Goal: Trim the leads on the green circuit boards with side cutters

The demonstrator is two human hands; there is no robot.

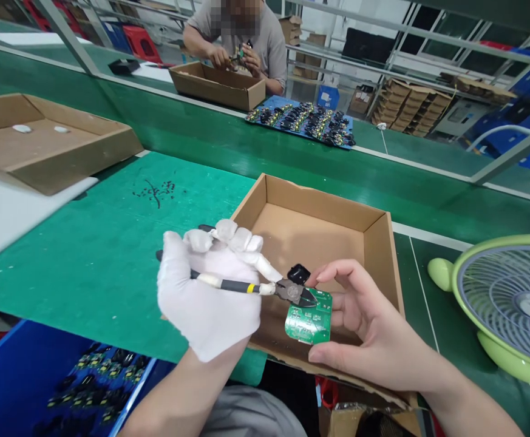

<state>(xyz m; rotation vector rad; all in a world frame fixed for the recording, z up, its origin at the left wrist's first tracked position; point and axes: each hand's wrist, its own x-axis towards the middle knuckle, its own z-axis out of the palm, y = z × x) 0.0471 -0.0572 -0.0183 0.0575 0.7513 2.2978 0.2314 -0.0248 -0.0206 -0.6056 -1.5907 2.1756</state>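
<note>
My left hand [210, 291], in a white glove, is wrapped round the handles of wire cutters [292, 292]. Their dark jaws lie against the upper part of a green circuit board [309, 323]. Bare and on the right, my right hand [360, 328] grips that board by its edge, thumb below and fingers behind. A black part [298, 274] shows just above the board, beside the fingers. Both hands are over the near side of an open cardboard box [314, 233].
Black clippings [158, 191] lie on the green mat [110, 255]. Another cardboard box [64, 161] is at left, a blue bin [5, 376] of boards lower left, and a green fan [510, 303] at right. Across the bench, a person [274, 48] works near a board-filled tray [305, 121].
</note>
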